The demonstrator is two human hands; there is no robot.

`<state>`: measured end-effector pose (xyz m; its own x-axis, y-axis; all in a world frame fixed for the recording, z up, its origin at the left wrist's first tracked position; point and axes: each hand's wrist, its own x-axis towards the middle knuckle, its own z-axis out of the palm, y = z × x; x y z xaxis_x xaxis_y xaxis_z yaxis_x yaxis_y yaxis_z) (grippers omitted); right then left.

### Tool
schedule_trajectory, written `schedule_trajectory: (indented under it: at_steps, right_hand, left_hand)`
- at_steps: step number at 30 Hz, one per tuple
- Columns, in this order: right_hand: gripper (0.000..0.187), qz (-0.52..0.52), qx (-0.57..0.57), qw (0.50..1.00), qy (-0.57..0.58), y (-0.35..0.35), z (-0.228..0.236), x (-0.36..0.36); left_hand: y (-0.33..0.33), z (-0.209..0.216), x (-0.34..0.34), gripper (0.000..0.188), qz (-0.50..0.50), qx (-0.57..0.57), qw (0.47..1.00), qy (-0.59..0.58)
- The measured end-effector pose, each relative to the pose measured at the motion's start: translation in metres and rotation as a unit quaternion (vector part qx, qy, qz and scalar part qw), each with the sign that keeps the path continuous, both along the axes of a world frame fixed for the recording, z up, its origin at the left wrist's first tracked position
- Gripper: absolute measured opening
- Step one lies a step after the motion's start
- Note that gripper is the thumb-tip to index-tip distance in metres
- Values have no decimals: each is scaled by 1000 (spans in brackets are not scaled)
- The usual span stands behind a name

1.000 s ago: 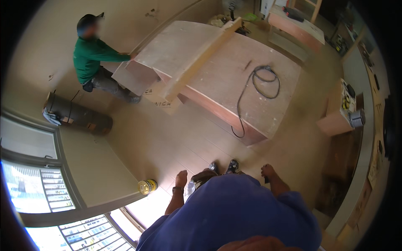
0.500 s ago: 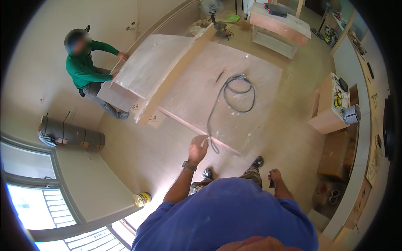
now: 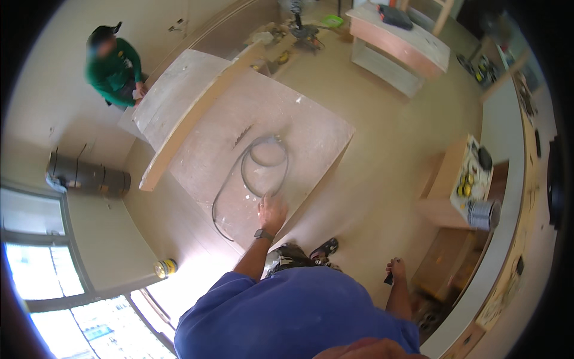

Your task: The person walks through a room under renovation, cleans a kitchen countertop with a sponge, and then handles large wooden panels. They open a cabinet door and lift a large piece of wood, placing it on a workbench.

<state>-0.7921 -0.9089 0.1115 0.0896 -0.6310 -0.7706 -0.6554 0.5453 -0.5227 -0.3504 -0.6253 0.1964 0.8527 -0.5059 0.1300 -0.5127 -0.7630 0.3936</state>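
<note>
Grey cable (image 3: pixel 243 169), coiled on the pale panel (image 3: pixel 311 131). The left hand (image 3: pixel 272 214) has come over the panel, bringing the coil within reach; I cannot tell its grip. The right hand (image 3: pixel 396 267), well apart, holds a small dark object (image 3: pixel 388 279). Plank (image 3: pixel 203 110) leftward; floor (image 3: pixel 371 185) beyond the right edge.

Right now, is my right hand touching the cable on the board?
Apart: the head view shows floor between your right hand and the board the cable lies on.
</note>
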Motion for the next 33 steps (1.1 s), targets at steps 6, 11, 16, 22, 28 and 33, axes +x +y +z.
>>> schedule_trajectory:
  at_steps: [6, 11, 16, 22, 28, 33]
  right_hand:
    - [16, 57, -42, 993, -90, -148, 46, 97]
    - [22, 131, -98, 978, -128, -262, 79, 215]
    - [16, 133, -84, 975, -158, -342, 79, 269]
    - [20, 237, -33, 967, -83, -414, -31, 204]
    - [22, 794, -367, 479, 76, -516, -148, 112]
    - [20, 753, -423, 502, 34, -633, -123, 207]
  left_hand:
    - [-46, 28, 14, 24, 87, -6, 995, -44]
    - [-147, 54, 58, 19, 77, -109, 985, -108]
    - [-278, 24, 107, 21, 8, -177, 984, -21]
    - [-406, 45, 158, 24, -61, -170, 983, 40]
    - [-492, 7, 205, 25, 0, -166, 981, 97]
    - [-526, -25, 229, 22, 131, -146, 975, 105]
